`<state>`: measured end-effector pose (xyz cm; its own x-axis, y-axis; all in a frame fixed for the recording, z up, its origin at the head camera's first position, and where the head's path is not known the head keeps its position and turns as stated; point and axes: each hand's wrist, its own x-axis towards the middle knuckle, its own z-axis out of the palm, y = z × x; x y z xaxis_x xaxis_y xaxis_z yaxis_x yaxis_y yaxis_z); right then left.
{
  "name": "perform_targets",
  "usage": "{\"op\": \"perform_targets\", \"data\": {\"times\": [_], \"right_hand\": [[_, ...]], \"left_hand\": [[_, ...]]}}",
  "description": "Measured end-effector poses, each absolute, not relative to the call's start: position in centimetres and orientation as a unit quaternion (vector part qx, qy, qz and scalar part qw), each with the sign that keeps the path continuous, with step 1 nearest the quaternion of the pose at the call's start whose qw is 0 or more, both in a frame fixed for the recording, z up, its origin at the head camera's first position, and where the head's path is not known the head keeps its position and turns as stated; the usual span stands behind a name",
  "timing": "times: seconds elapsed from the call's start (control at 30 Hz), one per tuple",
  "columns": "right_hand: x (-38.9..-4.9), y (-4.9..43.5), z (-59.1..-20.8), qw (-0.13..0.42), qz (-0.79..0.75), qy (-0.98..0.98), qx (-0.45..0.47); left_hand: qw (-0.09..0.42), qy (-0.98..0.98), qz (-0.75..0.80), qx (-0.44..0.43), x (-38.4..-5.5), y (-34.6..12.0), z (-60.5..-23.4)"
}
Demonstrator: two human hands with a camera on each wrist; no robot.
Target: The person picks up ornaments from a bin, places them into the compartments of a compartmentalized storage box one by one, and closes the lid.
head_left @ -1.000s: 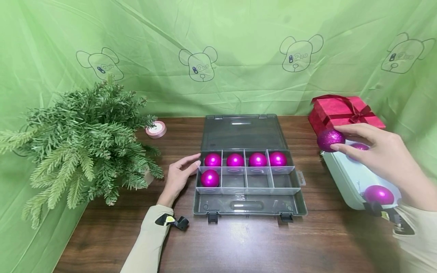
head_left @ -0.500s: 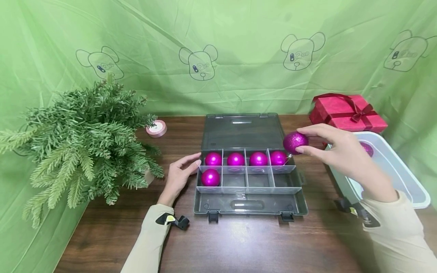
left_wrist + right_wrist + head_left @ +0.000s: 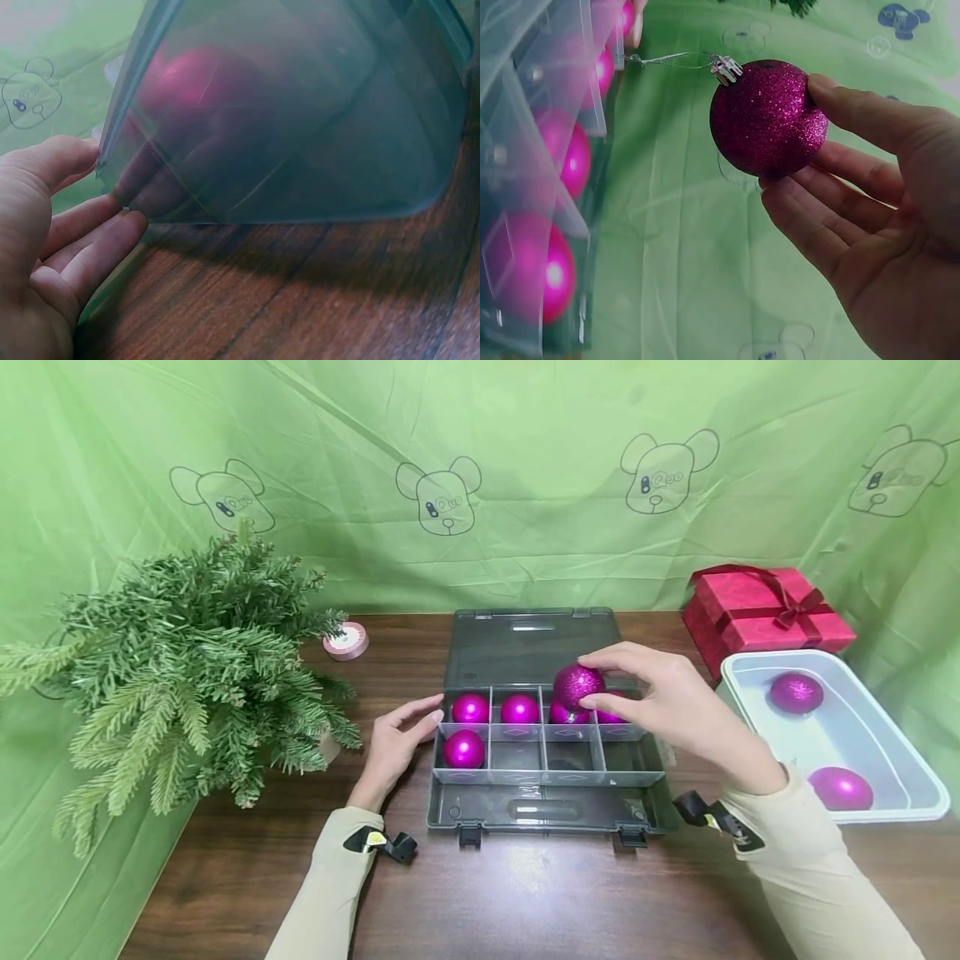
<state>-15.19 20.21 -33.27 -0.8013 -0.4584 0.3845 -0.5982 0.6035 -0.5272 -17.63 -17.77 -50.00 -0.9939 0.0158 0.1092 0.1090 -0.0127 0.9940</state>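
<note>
My right hand (image 3: 660, 702) pinches a glittery magenta Christmas bauble (image 3: 578, 685) between thumb and fingertips. It is above the back row of the grey divided plastic box (image 3: 551, 810). The bauble's silver cap and loop of string (image 3: 671, 58) point toward the box in the right wrist view. Shiny magenta baubles, such as the back-left bauble (image 3: 470, 709), fill the back compartments; the held one partly covers two of them. Another shiny bauble (image 3: 464, 749) sits in the second row's left compartment. My left hand (image 3: 393, 743) touches the box's left side with fairly straight fingers.
At right stands a pale plastic tub (image 3: 806, 735) with a glittery bauble (image 3: 797, 692) and a shiny bauble (image 3: 842, 789) inside. Behind it is a red gift box (image 3: 772, 610). An artificial fir tree (image 3: 202, 668) and a pink ribbon spool (image 3: 347, 642) stand at left.
My right hand has carried the glittery bauble left from over the tub, across the box's right end, to above its back row. The left hand has stayed at the box.
</note>
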Motion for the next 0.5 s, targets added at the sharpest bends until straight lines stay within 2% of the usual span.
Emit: {"op": "perform_targets", "data": {"times": [0.2, 0.5], "right_hand": [[-15.7, 18.3, -34.3, 0.099, 0.347, -0.872, 0.331], [-15.9, 16.4, -35.5, 0.066, 0.366, -0.87, 0.323]], "left_hand": [[0.03, -0.701, -0.711, -0.046, -17.7, -17.8, -50.1], [0.031, -0.703, -0.709, -0.045, -17.8, -17.9, -50.0]]}}
